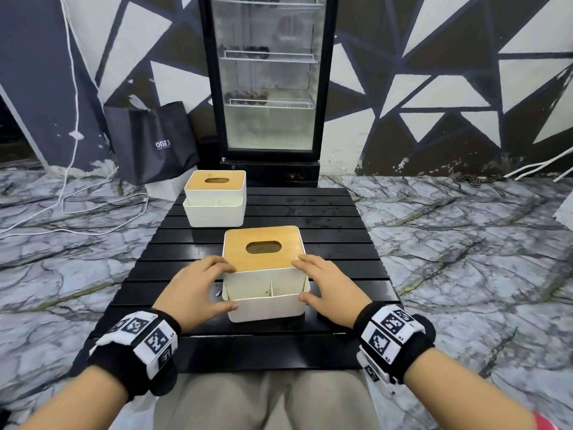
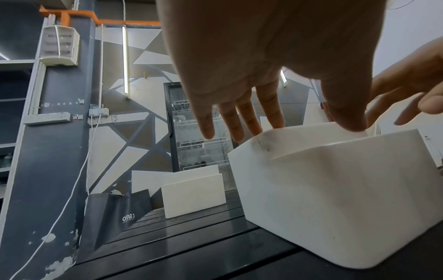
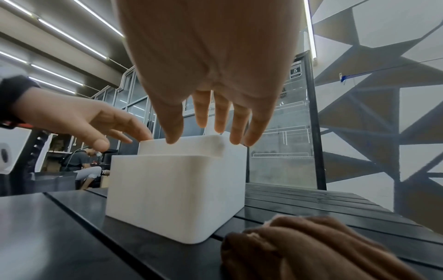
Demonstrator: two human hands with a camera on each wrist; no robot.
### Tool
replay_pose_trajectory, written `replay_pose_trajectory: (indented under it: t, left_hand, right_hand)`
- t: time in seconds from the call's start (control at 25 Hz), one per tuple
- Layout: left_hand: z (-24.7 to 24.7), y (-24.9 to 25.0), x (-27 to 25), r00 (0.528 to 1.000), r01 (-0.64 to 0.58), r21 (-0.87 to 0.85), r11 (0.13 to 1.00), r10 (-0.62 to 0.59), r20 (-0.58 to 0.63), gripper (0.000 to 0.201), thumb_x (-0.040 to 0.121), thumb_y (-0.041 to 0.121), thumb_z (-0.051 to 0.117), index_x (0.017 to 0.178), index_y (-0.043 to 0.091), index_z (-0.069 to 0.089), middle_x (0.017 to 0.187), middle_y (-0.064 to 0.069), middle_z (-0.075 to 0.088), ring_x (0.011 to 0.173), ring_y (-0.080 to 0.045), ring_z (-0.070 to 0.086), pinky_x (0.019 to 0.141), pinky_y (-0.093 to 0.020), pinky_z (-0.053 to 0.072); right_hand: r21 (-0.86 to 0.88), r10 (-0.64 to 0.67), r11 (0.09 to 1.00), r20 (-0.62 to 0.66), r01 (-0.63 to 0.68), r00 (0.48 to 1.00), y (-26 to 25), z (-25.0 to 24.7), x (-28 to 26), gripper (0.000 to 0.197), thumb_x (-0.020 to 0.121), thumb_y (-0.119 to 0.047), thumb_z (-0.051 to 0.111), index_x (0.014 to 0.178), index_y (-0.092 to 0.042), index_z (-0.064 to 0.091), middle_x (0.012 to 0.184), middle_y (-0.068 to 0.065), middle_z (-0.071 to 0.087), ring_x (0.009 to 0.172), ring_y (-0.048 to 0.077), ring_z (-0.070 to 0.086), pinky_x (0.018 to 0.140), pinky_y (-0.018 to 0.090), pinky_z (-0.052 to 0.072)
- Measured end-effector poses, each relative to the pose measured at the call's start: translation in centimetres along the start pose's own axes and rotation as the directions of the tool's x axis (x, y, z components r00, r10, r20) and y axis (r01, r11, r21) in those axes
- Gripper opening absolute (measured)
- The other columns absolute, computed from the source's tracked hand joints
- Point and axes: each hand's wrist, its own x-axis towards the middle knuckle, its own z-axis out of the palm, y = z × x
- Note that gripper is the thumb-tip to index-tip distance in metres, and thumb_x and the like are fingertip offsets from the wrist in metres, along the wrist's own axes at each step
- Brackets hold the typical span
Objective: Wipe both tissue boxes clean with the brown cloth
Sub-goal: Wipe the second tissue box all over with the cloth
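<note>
The near tissue box [image 1: 266, 307], white with a wooden slotted lid, stands on the black slatted table [image 1: 341, 231]. My left hand [image 1: 210, 283] lies against its left side and my right hand [image 1: 316, 280] against its right side. The fingers of both are nearly straight and the thumbs sit at the front corners. From the left wrist, the left hand [image 2: 251, 79] reaches over the box [image 2: 335, 199]. The brown cloth [image 3: 311, 250] lies bunched on the table under my right wrist, beside the box [image 3: 175, 189]. The far tissue box [image 1: 215, 198] stands at the table's back left.
A glass-door fridge [image 1: 269, 72] stands right behind the table, with a dark shopping bag [image 1: 152, 141] on the floor to its left. White cables [image 1: 71, 193] trail over the marble floor. My lap is at the table's near edge.
</note>
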Motion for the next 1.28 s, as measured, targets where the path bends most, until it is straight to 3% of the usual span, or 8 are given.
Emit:
replay_pose_trajectory:
  t: [0.12, 0.32, 0.52, 0.84, 1.0, 1.12, 1.28]
  left_hand:
    - [0.3, -0.1, -0.4, 1.000, 0.000, 0.016, 1.000, 0.000, -0.001, 0.065, 0.068, 0.044, 0.076, 0.126, 0.024, 0.056, 0.130, 0.009, 0.051, 0.119, -0.013, 0.050, 0.100, -0.026, 0.037]
    - [1.4, -0.3, 0.1, 0.998, 0.033, -0.056, 0.998, -0.036, -0.047, 0.059, 0.071, 0.021, 0.079, 0.125, 0.023, 0.058, 0.127, 0.009, 0.053, 0.116, -0.013, 0.053, 0.101, -0.025, 0.038]
    - [2.2, 0.6, 3.1, 0.996, 0.067, -0.109, 0.992, -0.072, -0.049, 0.057, 0.076, 0.020, 0.075, 0.129, 0.027, 0.054, 0.132, 0.014, 0.049, 0.117, -0.011, 0.052, 0.101, -0.027, 0.040]
    - [3.6, 2.3, 13.2, 0.998, 0.066, -0.115, 0.991, -0.066, 0.007, 0.057, 0.079, 0.019, 0.073, 0.132, 0.027, 0.052, 0.137, 0.014, 0.047, 0.121, -0.009, 0.049, 0.104, -0.025, 0.036]
    - [4.5, 2.7, 18.5, 0.998, 0.059, -0.105, 0.993, -0.057, 0.018, 0.058, 0.081, 0.019, 0.071, 0.133, 0.028, 0.050, 0.140, 0.014, 0.044, 0.123, -0.010, 0.049, 0.106, -0.027, 0.037]
    - [5.3, 3.0, 22.1, 0.998, 0.066, -0.127, 0.990, -0.064, 0.019, 0.058, 0.082, 0.017, 0.069, 0.135, 0.027, 0.048, 0.144, 0.013, 0.041, 0.125, -0.011, 0.047, 0.106, -0.028, 0.036]
    - [6.2, 3.1, 26.0, 0.996, 0.088, -0.156, 0.984, -0.083, 0.039, 0.059, 0.084, 0.016, 0.067, 0.137, 0.029, 0.045, 0.149, 0.013, 0.036, 0.125, -0.017, 0.048, 0.107, -0.035, 0.036]
  right_hand:
    - [-0.011, 0.012, 1.000, 0.003, -0.012, 1.000, -0.1, 0.4, 0.2, 0.059, 0.087, -0.024, 0.058, 0.140, -0.022, 0.031, 0.147, -0.007, 0.028, 0.134, 0.014, 0.026, 0.111, 0.025, 0.023]
    - [-0.012, 0.017, 1.000, -0.059, -0.018, 0.998, 0.2, 0.4, 0.7, 0.053, 0.084, -0.018, 0.060, 0.133, -0.023, 0.039, 0.136, -0.009, 0.039, 0.125, 0.011, 0.036, 0.103, 0.022, 0.030]
    - [0.001, 0.090, 0.996, -0.079, -0.090, 0.993, 2.1, -0.4, 2.3, 0.052, 0.081, -0.014, 0.063, 0.129, -0.022, 0.044, 0.129, -0.008, 0.045, 0.119, 0.011, 0.040, 0.101, 0.022, 0.033]
    - [-0.014, 0.229, 0.973, -0.129, -0.232, 0.965, 8.6, -3.2, 7.3, 0.055, 0.075, -0.009, 0.070, 0.126, -0.016, 0.049, 0.123, -0.001, 0.050, 0.118, 0.017, 0.046, 0.101, 0.023, 0.032]
    - [-0.005, 0.261, 0.964, -0.147, -0.265, 0.954, 12.4, -4.3, 10.4, 0.056, 0.074, -0.007, 0.071, 0.125, -0.015, 0.050, 0.123, 0.001, 0.050, 0.118, 0.018, 0.046, 0.100, 0.026, 0.033]
    - [-0.007, 0.268, 0.962, -0.161, -0.272, 0.950, 15.0, -5.5, 12.5, 0.056, 0.073, -0.005, 0.071, 0.125, -0.013, 0.051, 0.122, 0.002, 0.051, 0.116, 0.019, 0.047, 0.096, 0.022, 0.030]
    - [0.001, 0.273, 0.961, -0.162, -0.277, 0.948, 17.6, -6.6, 15.1, 0.055, 0.074, -0.003, 0.070, 0.125, -0.011, 0.051, 0.123, 0.004, 0.051, 0.115, 0.021, 0.047, 0.096, 0.021, 0.031]
